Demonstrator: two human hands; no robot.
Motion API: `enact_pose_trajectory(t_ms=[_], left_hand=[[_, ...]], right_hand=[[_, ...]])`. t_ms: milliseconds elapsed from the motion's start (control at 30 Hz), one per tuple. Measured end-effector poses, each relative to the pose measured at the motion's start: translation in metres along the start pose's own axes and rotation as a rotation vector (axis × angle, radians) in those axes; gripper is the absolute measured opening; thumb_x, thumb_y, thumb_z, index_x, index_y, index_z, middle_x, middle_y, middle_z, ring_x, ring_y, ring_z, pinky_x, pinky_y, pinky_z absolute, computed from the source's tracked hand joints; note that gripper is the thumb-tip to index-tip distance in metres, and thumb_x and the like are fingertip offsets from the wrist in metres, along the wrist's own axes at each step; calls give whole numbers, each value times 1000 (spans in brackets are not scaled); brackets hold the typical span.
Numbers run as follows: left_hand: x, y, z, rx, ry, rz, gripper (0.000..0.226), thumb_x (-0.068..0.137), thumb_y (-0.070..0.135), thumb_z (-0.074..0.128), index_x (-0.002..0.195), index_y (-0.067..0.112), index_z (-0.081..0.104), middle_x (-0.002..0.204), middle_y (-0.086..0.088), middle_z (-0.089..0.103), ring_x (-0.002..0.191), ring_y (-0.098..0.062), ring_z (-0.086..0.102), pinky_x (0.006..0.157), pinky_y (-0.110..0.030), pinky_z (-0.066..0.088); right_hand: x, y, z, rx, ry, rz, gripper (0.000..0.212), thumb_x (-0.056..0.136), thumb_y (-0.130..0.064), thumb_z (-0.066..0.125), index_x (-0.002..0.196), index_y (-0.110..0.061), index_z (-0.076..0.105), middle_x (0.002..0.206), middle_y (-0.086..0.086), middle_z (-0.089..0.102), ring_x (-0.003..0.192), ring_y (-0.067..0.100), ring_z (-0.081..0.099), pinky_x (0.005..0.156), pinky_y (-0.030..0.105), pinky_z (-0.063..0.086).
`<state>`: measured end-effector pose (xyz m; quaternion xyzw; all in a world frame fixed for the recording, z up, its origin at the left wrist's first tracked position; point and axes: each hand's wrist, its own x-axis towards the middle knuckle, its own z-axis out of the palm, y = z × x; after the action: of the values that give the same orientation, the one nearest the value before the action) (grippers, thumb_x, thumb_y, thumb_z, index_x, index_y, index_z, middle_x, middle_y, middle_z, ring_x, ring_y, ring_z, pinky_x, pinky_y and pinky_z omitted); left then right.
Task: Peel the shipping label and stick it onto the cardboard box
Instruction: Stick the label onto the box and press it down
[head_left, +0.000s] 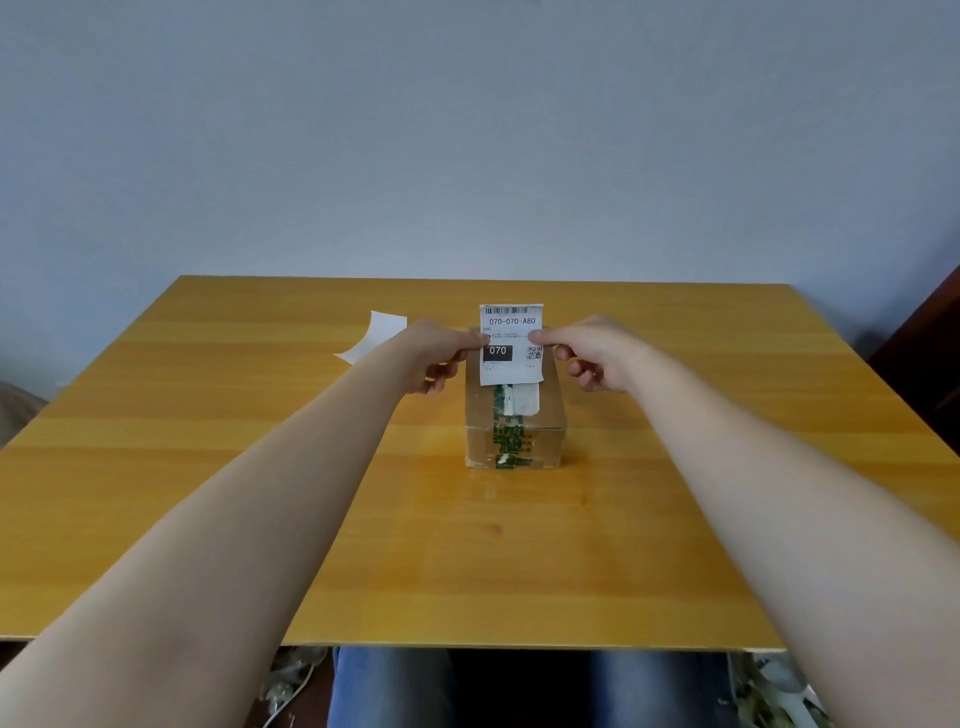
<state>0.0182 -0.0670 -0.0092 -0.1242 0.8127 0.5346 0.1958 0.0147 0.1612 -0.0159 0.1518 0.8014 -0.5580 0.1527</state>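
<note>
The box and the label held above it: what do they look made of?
The box looks like brown cardboard, matte, with folded edges and green-printed tape along its seam. The label looks like thin white paper, matte, printed in black; whether it is coated cannot be told.

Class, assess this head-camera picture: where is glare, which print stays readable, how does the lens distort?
Head view: soft, even light; glossy reflection on the table near the cardboard box; large print on the shipping label is sharp, fine print blurs; wide-angle stretch enlarges the forearms.
</note>
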Motion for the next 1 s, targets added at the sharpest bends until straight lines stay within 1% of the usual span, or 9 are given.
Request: enact_pose_trajectory(t_ms=[133, 233, 300, 400, 533, 633, 767, 900, 1000], left_hand=[[-4, 8, -2, 21, 35, 53, 32, 91, 39, 80, 92, 10, 65, 78, -2, 55, 62, -17, 45, 52, -29, 37], [-4, 10, -2, -24, 30, 129, 31, 92, 38, 78, 109, 13, 74, 101, 1, 68, 82, -17, 57, 63, -31, 47], [-5, 8, -2, -66, 15, 182, 33, 92, 37, 78, 114, 13, 76, 115, 1, 71, 97, -18, 63, 70, -33, 53], [-7, 4, -2, -126, -15, 256, 32, 93, 34, 78, 114, 10, 77, 118, -2, 74, 108, -21, 68, 81, -37, 58], [-14, 5, 2, -164, -44, 287, 34, 96, 30, 75, 120, 5, 72, 112, -2, 78, 98, -19, 73, 83, -36, 60], [-18, 6, 3, -144, -49, 288, 22, 96, 30, 74, 110, 14, 70, 110, -1, 78, 99, -20, 74, 87, -38, 60], [-19, 5, 6, -106, -44, 298, 20, 96, 31, 74, 106, 14, 70, 112, 0, 78, 104, -22, 74, 90, -41, 61], [-21, 8, 5, -151, -38, 276, 20, 95, 37, 75, 103, 19, 74, 120, 4, 75, 102, -24, 76, 91, -44, 61], [-25, 11, 4, -141, -27, 243, 25, 94, 39, 75, 109, 19, 77, 117, 4, 76, 99, -24, 76, 92, -45, 62]], right_hand=[[-4, -4, -3, 9, 19, -47, 34, 83, -36, 88, 101, -12, 72, 64, -4, 53, 49, 11, 41, 41, 21, 32], [-7, -3, -3, 76, 15, -124, 32, 85, -30, 88, 103, -7, 74, 71, -2, 60, 55, 12, 49, 44, 24, 40], [-9, -3, -3, 120, 1, -188, 29, 86, -26, 87, 105, -8, 77, 84, 2, 70, 65, 14, 58, 51, 28, 51], [-11, -2, -4, 122, 24, -277, 23, 87, -20, 85, 106, -9, 77, 101, 5, 75, 81, 17, 66, 70, 34, 61], [-14, -1, -4, 73, 95, -372, 9, 89, -18, 83, 93, -12, 78, 103, 6, 78, 95, 20, 72, 77, 32, 62], [-17, -1, -2, 80, 93, -382, 6, 92, -14, 80, 91, -12, 75, 103, 7, 79, 92, 19, 75, 79, 31, 62], [-21, 1, -5, 87, 31, -313, 8, 95, -19, 78, 93, -16, 70, 98, 1, 79, 82, 16, 76, 89, 41, 61], [-23, -1, -10, 160, 15, -281, 17, 91, -29, 82, 103, -19, 74, 115, 3, 77, 89, 24, 78, 92, 45, 63], [-24, -3, -10, 159, -5, -241, 25, 90, -27, 83, 108, -12, 74, 115, 8, 78, 87, 26, 76, 89, 47, 63]])
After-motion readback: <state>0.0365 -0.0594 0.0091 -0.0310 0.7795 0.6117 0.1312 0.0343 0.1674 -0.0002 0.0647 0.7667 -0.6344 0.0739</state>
